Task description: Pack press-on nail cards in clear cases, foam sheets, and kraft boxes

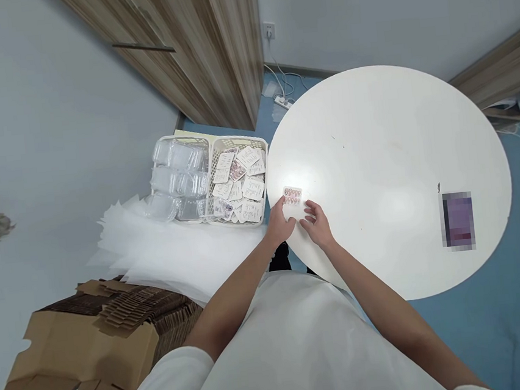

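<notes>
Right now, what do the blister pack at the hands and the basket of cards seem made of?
Blister pack: probably clear glossy plastic over printed card; it glints, and pink pieces show through. Basket of cards: seemingly matte cream plastic, judging by its slotted moulded walls.

Round white table (375, 147), mostly bare. Pixelated purple object (459, 220) lies near its right edge, small dark speck (438, 187) just beside it. Left of the table, two white baskets sit side by side and touching: left basket (163, 144) full of clear plastic shells (178, 178), right basket (262, 142) full of printed cards (243, 184). Loose stack of white sheets (173, 252) in front of the baskets. Flattened cardboard boxes (94, 339) bottom left. Wood-grain cabinet (200, 47) behind. Wall socket (269, 30) above a power strip (283, 101) on the blue floor (519, 305).
</notes>
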`<control>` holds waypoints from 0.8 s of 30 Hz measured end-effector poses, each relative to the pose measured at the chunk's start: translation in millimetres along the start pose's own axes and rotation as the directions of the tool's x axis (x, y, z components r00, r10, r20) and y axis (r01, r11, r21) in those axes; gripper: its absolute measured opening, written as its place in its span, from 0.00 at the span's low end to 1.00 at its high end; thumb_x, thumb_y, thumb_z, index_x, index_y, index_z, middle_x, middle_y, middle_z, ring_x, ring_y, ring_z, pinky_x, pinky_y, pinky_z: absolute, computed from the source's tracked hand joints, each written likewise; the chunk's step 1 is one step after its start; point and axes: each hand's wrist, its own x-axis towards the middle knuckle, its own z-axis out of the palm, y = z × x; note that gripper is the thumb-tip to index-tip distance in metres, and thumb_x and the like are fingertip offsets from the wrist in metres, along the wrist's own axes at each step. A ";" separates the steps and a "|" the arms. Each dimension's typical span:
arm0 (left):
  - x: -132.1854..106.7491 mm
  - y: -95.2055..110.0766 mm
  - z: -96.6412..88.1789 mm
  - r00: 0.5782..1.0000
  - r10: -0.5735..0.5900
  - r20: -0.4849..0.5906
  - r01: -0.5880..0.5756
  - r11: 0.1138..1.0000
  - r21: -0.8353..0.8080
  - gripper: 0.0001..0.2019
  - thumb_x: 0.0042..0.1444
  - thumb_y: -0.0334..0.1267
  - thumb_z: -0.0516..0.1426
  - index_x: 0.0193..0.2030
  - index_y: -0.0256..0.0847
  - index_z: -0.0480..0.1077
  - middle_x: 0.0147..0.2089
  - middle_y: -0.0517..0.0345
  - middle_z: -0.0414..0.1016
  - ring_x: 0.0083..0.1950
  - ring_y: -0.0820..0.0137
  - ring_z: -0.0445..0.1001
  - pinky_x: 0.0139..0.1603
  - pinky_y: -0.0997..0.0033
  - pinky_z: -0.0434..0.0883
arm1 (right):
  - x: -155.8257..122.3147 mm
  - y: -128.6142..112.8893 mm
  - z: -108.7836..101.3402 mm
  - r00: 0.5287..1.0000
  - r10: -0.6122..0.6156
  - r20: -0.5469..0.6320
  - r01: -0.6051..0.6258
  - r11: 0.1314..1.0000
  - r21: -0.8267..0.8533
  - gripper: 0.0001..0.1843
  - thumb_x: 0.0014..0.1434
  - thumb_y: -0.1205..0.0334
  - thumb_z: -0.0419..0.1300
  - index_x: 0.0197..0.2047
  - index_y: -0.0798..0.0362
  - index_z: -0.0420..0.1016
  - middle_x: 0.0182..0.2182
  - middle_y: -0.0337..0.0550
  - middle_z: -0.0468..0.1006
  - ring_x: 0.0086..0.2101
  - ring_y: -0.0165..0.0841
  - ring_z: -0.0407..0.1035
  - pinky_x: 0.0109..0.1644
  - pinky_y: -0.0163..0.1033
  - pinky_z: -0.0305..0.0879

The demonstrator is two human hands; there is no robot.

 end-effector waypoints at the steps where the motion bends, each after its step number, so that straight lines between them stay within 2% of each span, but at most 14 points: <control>1: -4.0 -0.7 -1.0 1.000 0.010 0.001 -0.010 1.000 -0.007 0.32 0.47 0.27 0.51 0.61 0.40 0.49 0.61 0.50 0.54 0.62 0.62 0.52 0.60 0.58 0.55 | -5.1 1.4 -3.6 1.000 0.010 -0.012 -0.010 1.000 0.008 0.30 0.47 0.61 0.56 0.54 0.46 0.54 0.55 0.45 0.59 0.48 0.34 0.60 0.50 0.44 0.61; 5: -23.5 -8.5 -6.8 1.000 0.014 -0.024 -0.015 0.998 -0.064 0.26 0.50 0.29 0.50 0.57 0.41 0.55 0.58 0.51 0.59 0.58 0.65 0.59 0.57 0.60 0.60 | -29.5 9.3 -20.3 0.995 0.071 -0.069 -0.068 0.997 0.046 0.27 0.48 0.61 0.55 0.52 0.47 0.57 0.54 0.46 0.61 0.44 0.32 0.64 0.46 0.42 0.64; 9: -42.0 -18.2 -13.5 0.995 -0.023 -0.102 0.010 0.993 -0.121 0.20 0.51 0.31 0.51 0.52 0.41 0.61 0.54 0.52 0.65 0.55 0.66 0.63 0.55 0.62 0.61 | -52.1 14.1 -36.0 0.983 0.125 -0.131 -0.120 0.992 0.045 0.25 0.48 0.59 0.56 0.51 0.49 0.59 0.50 0.48 0.64 0.36 0.31 0.66 0.41 0.42 0.64; 11: -50.5 -19.6 -15.5 0.990 -0.044 -0.137 0.025 0.990 -0.136 0.18 0.51 0.33 0.52 0.50 0.42 0.63 0.52 0.52 0.66 0.54 0.66 0.64 0.53 0.62 0.63 | -59.1 14.4 -43.2 0.984 0.126 -0.125 -0.122 0.992 0.037 0.24 0.48 0.58 0.56 0.50 0.49 0.60 0.48 0.47 0.66 0.33 0.30 0.66 0.39 0.42 0.64; 15: -74.1 -15.0 -14.2 0.967 -0.058 -0.248 0.020 0.988 -0.152 0.16 0.51 0.35 0.53 0.48 0.43 0.65 0.50 0.53 0.68 0.51 0.65 0.67 0.49 0.63 0.66 | -63.2 14.1 -55.7 0.997 0.072 -0.038 -0.070 0.997 0.042 0.22 0.49 0.58 0.56 0.48 0.49 0.62 0.43 0.45 0.69 0.30 0.29 0.65 0.38 0.43 0.65; 18: -102.4 -11.9 -6.4 0.943 -0.088 -0.321 0.030 0.983 -0.181 0.15 0.51 0.36 0.53 0.47 0.42 0.66 0.49 0.52 0.69 0.46 0.67 0.70 0.47 0.64 0.67 | -61.9 13.1 -60.6 0.999 0.007 0.051 -0.010 0.998 0.056 0.18 0.49 0.57 0.55 0.45 0.51 0.65 0.37 0.43 0.71 0.30 0.29 0.65 0.39 0.44 0.65; 21: -136.4 -12.9 3.4 0.928 -0.132 -0.349 0.052 0.972 -0.231 0.17 0.51 0.37 0.53 0.49 0.42 0.64 0.48 0.51 0.70 0.42 0.69 0.71 0.44 0.66 0.68 | -62.3 8.3 -60.1 0.990 -0.025 0.142 0.020 0.999 0.038 0.15 0.49 0.55 0.56 0.40 0.53 0.68 0.34 0.43 0.72 0.29 0.29 0.65 0.39 0.43 0.65; 24: -167.5 -17.1 6.2 0.920 -0.142 -0.365 0.056 0.970 -0.236 0.18 0.50 0.38 0.53 0.50 0.43 0.63 0.47 0.52 0.70 0.39 0.70 0.72 0.42 0.66 0.69 | -65.6 -0.6 -55.0 0.982 -0.046 0.181 0.044 0.999 0.014 0.15 0.49 0.53 0.56 0.38 0.53 0.69 0.33 0.43 0.72 0.29 0.29 0.65 0.38 0.43 0.65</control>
